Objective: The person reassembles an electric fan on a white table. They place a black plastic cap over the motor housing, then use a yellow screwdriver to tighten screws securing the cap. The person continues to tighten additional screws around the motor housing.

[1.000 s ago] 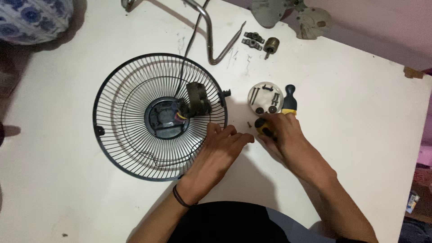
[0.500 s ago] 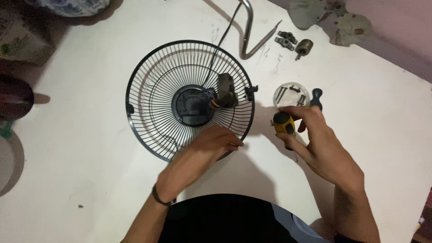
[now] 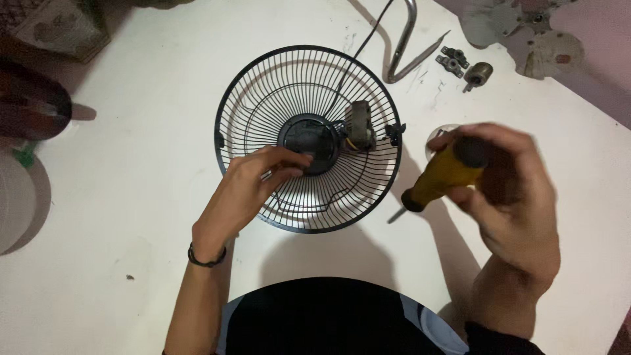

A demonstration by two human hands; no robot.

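Fan grille (image 3: 263,98) on white table (image 3: 131,250); left hand (image 3: 253,181) fingers resting inside, right hand (image 3: 509,190) clamped on yellow screwdriver (image 3: 444,172)

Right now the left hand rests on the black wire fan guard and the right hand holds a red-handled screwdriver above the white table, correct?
Not quite: the screwdriver handle is yellow with black ends, not red, as the head view shows. The rest stands: the left hand rests on the black wire fan guard, and the right hand holds the tool above the white table.
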